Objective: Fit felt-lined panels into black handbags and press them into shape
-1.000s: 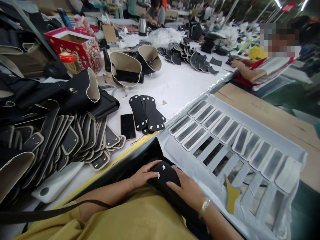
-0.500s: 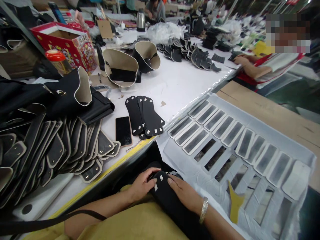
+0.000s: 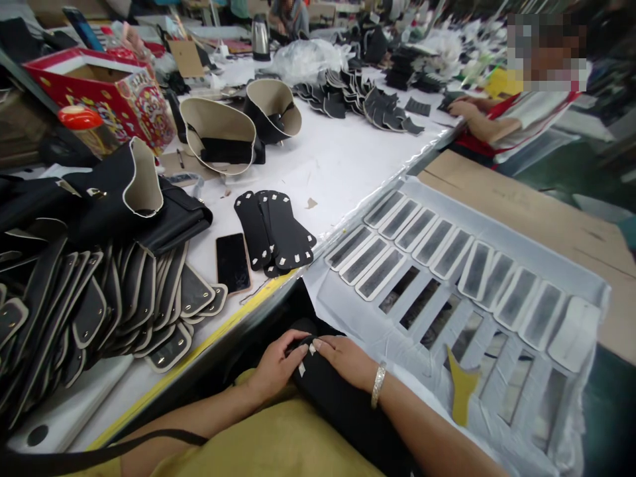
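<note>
A black panel (image 3: 330,394) with a rounded end and small white tabs lies across my lap. My left hand (image 3: 277,363) grips its far end, thumb on top beside the tabs and fingers at the edge. My right hand (image 3: 348,361) is closed on the same end from the other side, fingertips at a white tab, a bracelet (image 3: 378,384) on its wrist. What lies beneath the panel is hidden. Similar black panels with white tabs (image 3: 275,228) are stacked on the table near its edge, next to a phone (image 3: 232,263).
Many beige-edged black flaps (image 3: 124,291) crowd the left of the table (image 3: 342,159), with black bags (image 3: 112,182) behind. Two open bag bodies (image 3: 218,132) and a red box (image 3: 99,86) stand farther back. At right, a slatted rack (image 3: 487,371) holds pale-bordered strips. A co-worker (image 3: 517,119) sits beyond.
The whole view has shifted, so the scene sits slightly farther left. My right hand's fingers have moved in to the white tab at the panel's end, closer to my left thumb.
</note>
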